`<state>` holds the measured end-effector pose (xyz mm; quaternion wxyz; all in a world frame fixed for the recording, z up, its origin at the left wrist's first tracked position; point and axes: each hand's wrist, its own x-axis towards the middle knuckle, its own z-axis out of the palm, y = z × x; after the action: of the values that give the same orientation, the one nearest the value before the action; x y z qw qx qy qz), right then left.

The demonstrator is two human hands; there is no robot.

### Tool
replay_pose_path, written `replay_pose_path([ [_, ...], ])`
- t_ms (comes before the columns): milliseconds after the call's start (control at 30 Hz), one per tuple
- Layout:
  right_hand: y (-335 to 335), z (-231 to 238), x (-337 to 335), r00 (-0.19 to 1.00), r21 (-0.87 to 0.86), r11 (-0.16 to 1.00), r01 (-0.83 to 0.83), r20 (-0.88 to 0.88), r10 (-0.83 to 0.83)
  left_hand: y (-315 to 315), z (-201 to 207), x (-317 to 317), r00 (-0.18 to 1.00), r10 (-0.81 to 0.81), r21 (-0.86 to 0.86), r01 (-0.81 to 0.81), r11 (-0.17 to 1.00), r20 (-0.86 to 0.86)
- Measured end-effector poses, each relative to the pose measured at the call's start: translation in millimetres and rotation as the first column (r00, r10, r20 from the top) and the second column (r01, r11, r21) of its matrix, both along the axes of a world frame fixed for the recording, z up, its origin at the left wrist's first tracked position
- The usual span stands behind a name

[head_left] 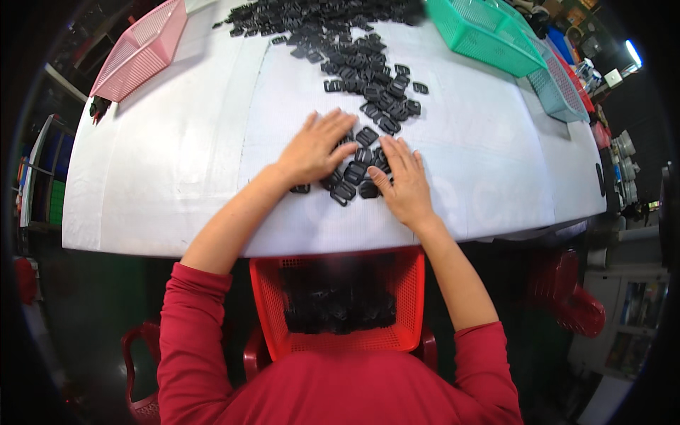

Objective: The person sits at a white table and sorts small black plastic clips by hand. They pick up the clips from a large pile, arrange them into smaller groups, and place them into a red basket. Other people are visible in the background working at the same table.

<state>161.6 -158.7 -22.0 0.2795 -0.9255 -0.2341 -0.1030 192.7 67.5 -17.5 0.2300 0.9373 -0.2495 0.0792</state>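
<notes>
Black buckles (355, 172) on white bench (177, 170), between left hand (319, 149) and right hand (407, 185).
Grip: both loosely spread, nothing visibly pinched; can't tell what's under the palms. Buckles likely light, stiff, a bit slick, not fragile; take by outer side edges.

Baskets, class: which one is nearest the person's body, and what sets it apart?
The red basket, directly in front of the red shirt; the pink basket, green basket and pale blue basket all stand farther away.
</notes>
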Motion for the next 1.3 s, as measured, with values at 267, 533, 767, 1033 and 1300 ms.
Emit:
replay_pose_path([
  [267, 21.2, -2.6, -9.3, 0.997, 0.136, 0.99, -0.022, 0.073, 0.012, -32.3, -5.5, -50.5, 0.998, 0.048, -0.204, -0.04, 0.978, 0.035],
  [533, 7.7, 10.9, -91.3, 0.991, 0.209, 0.97, -0.123, -0.021, 0.131, -52.9, 1.4, -144.6, 0.998, 0.065, -0.396, -0.067, 0.916, -0.018],
  [767, -15.0, 43.2, -139.2, 0.942, 0.315, 0.932, -0.178, -0.219, 0.254, -32.8, 42.5, -189.9, 0.947, -0.048, -0.534, -0.136, 0.835, -0.318],
  [1033, -58.3, -6.2, 115.5, 0.978, 0.154, 0.979, 0.137, 0.136, -0.158, 27.5, -10.2, 13.7, 0.925, 0.378, -0.282, -0.353, 0.892, 0.037],
  [1300, -2.7, -5.3, 204.2, 0.973, 0.261, 0.963, 0.061, -0.229, 0.0, -26.4, -16.3, 113.4, 0.941, 0.329, -0.287, -0.295, 0.911, 0.077],
])
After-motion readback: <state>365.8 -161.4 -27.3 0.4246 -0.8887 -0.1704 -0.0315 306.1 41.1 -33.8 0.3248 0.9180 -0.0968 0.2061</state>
